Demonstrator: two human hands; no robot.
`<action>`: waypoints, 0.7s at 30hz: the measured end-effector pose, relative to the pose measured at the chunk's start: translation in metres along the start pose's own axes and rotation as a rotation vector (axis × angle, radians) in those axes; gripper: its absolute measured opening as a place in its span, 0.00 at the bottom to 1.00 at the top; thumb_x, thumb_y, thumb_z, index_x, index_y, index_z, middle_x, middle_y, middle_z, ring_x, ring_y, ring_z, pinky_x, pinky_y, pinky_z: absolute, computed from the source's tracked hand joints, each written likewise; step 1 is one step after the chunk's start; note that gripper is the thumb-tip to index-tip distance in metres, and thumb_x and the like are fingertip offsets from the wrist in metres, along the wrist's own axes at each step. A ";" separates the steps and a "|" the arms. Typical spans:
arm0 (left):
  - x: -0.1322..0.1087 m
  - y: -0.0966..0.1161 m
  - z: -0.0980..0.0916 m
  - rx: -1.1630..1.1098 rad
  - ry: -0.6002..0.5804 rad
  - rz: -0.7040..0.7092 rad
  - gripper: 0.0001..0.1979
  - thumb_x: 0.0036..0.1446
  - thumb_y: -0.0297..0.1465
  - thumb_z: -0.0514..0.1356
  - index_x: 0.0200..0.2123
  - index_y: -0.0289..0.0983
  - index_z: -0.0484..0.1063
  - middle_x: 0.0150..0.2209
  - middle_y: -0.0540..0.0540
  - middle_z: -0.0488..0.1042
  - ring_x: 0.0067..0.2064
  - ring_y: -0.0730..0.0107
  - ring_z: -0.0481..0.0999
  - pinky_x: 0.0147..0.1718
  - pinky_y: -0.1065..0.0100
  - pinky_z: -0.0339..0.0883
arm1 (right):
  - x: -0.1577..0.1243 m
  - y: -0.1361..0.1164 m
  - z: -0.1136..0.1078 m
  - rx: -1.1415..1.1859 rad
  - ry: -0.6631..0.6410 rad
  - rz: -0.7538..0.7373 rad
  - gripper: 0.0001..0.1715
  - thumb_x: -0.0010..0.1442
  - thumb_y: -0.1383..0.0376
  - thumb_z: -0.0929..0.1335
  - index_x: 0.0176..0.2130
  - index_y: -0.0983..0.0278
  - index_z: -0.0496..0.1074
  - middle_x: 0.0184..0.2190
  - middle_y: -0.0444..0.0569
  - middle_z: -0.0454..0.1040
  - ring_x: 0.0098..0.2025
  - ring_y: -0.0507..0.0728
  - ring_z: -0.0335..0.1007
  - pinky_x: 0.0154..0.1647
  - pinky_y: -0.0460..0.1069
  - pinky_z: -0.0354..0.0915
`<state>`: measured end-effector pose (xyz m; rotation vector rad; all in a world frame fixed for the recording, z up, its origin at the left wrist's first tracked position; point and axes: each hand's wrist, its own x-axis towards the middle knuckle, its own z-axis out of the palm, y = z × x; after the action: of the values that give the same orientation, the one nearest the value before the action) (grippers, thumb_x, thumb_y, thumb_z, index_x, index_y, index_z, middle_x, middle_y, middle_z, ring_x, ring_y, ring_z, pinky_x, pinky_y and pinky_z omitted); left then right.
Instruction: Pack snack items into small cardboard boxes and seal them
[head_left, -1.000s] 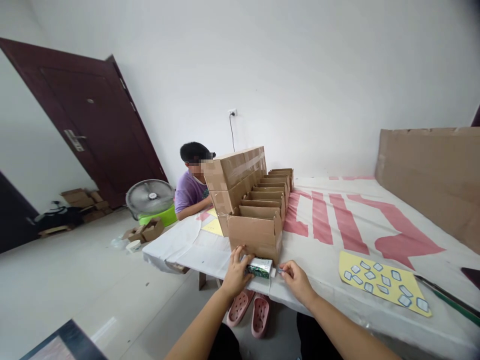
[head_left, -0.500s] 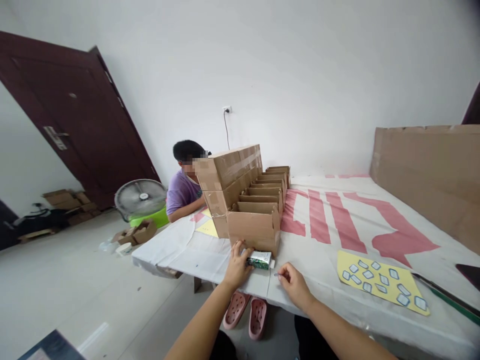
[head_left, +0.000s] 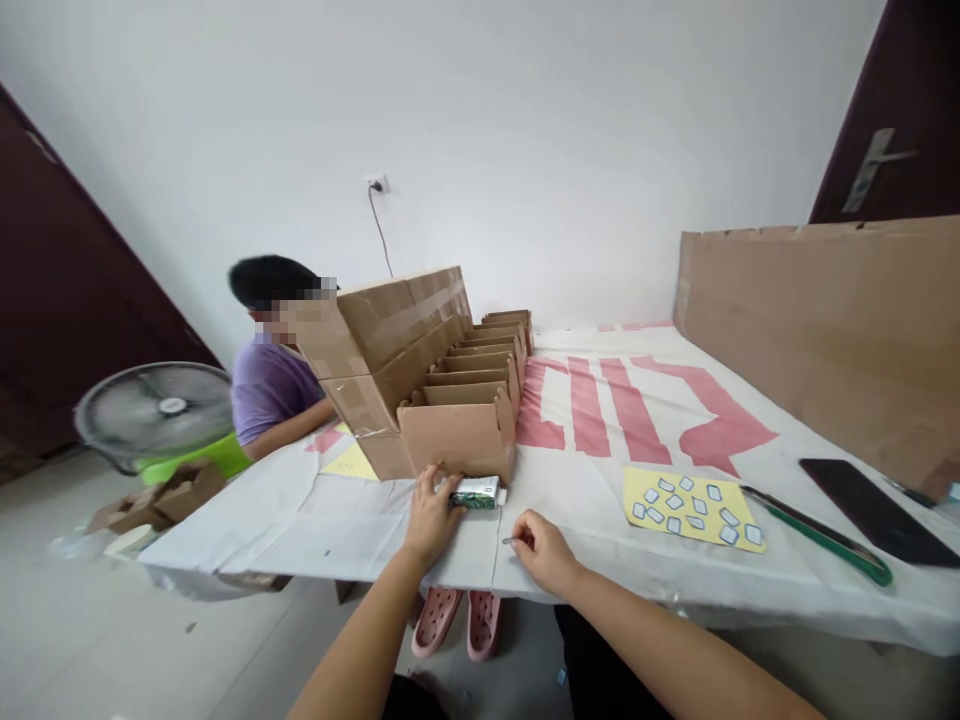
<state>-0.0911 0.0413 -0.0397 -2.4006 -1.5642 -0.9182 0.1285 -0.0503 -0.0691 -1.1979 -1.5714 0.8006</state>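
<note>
My left hand (head_left: pixel 429 517) is closed around the left end of a small white-and-green carton (head_left: pixel 477 494), which lies on the table in front of the nearest cardboard box (head_left: pixel 454 442). A little white flap sticks out at the carton's right end. To its right, my right hand (head_left: pixel 546 553) pinches a small blue-edged label (head_left: pixel 508 541) between thumb and forefinger, just above the cloth and apart from the carton. Similar blue-edged labels are spread over a yellow sheet (head_left: pixel 637 487) farther right.
Open cardboard boxes line up beside a taped carton stack (head_left: pixel 379 320). A person in purple (head_left: pixel 274 390) sits behind it. Right of the yellow sheet lie green-handled tweezers (head_left: pixel 825 540) and a dark phone (head_left: pixel 874 505). A large cardboard panel (head_left: pixel 817 320) stands at right; a fan (head_left: pixel 161 405) is left.
My view has turned to the right, so everything appears shifted left and the phone shows more fully. Both hands keep their holds in nearly the same places.
</note>
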 end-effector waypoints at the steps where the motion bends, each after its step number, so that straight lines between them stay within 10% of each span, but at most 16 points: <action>1: 0.001 -0.001 0.002 0.006 -0.005 -0.001 0.23 0.47 0.26 0.64 0.50 0.41 0.72 0.60 0.39 0.58 0.63 0.47 0.58 0.60 0.47 0.58 | 0.000 -0.001 0.000 -0.001 0.002 0.003 0.08 0.49 0.73 0.65 0.28 0.60 0.65 0.26 0.40 0.69 0.28 0.52 0.63 0.31 0.46 0.59; 9: -0.008 0.015 0.002 0.040 -0.028 -0.105 0.26 0.56 0.29 0.57 0.59 0.37 0.63 0.62 0.33 0.57 0.63 0.44 0.57 0.58 0.44 0.57 | -0.001 -0.009 -0.007 0.037 0.015 0.011 0.07 0.50 0.71 0.65 0.31 0.59 0.65 0.25 0.40 0.69 0.28 0.52 0.65 0.32 0.47 0.63; 15: -0.056 0.088 -0.024 -0.361 0.108 -0.201 0.14 0.55 0.31 0.57 0.45 0.38 0.71 0.52 0.38 0.67 0.57 0.51 0.65 0.57 0.48 0.59 | -0.044 -0.028 -0.029 0.103 -0.018 0.014 0.06 0.54 0.65 0.66 0.36 0.59 0.66 0.29 0.42 0.72 0.31 0.53 0.70 0.34 0.48 0.65; 21: -0.138 0.178 -0.035 -1.299 -0.383 -0.609 0.16 0.53 0.44 0.61 0.35 0.37 0.69 0.29 0.48 0.74 0.32 0.70 0.73 0.34 0.68 0.66 | -0.130 -0.042 -0.075 -0.019 -0.094 0.081 0.04 0.59 0.62 0.64 0.33 0.59 0.67 0.25 0.42 0.73 0.27 0.54 0.71 0.31 0.49 0.65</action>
<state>0.0106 -0.1625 -0.0500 -2.9479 -2.3934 -2.2639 0.1925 -0.1907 -0.0466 -1.2601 -1.6173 0.9078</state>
